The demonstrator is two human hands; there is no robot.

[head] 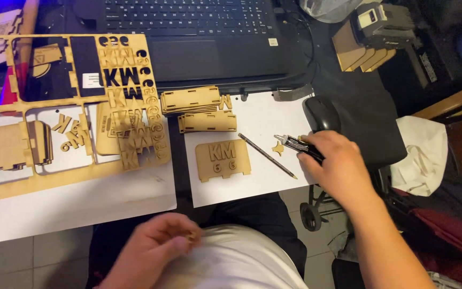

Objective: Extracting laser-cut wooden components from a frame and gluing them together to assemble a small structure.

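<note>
- The right hand (339, 166), at right of centre in the frame, is closed round a small black glue tube (303, 147); the tube's pale nozzle points left and hangs just above a tiny star-shaped wooden piece (279, 148) lying on a white paper sheet (258, 190).
- The left hand (153, 247), low in the frame over the person's lap, is curled with fingertips pinched together; something small and tan seems to sit between them, but it is too blurred to tell.
- Just left of the star piece a pencil (267, 155) lies slantwise on the sheet.
- Further left on the same sheet lies a flat wooden plaque (223, 159) with raised letters and numerals.
- Above the plaque, two stacks of slotted wooden panels (199, 109) rest near the sheet's upper edge.
- At the left of the frame a large laser-cut wooden board (70, 179) with cut-out letters lies on another white sheet.
- A black laptop (199, 37) fills the upper centre.
- A black computer mouse (321, 112) sits on the dark tabletop (370, 107) just above the right hand.
</note>
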